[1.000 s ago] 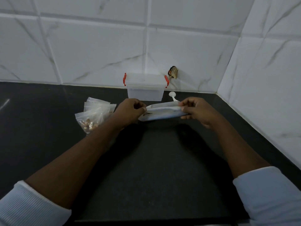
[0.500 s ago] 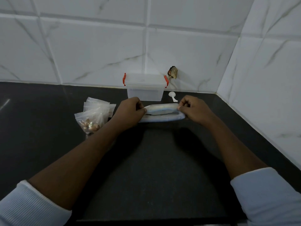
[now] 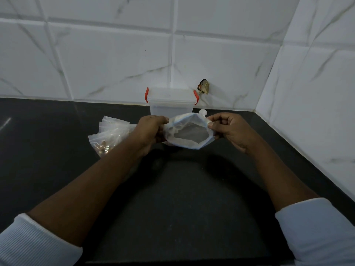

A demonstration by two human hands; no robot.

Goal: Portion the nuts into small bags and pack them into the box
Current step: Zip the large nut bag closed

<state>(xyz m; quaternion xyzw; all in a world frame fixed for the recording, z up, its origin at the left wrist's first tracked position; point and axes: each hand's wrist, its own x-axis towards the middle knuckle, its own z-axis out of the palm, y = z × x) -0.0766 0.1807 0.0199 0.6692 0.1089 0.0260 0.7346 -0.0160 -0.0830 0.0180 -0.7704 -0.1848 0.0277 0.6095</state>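
Each grip was closed on the rim of the white plastic bag (image 3: 190, 134). The left hand (image 3: 151, 129) pinched one side and the right hand (image 3: 230, 129) the other, spreading its mouth above the tabletop (image 3: 182, 189) near the back edge, just before the lidded clear box (image 3: 171, 104). The thin film looked limp and slippery, so the rim seemed the best hold. Small zip bags (image 3: 109, 131) lay to the left.

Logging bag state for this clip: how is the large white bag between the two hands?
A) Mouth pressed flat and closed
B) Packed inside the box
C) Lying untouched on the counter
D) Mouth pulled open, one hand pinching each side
D: the left hand and the right hand each pinch one side of the white bag, and its mouth gapes wide enough to show the inside.
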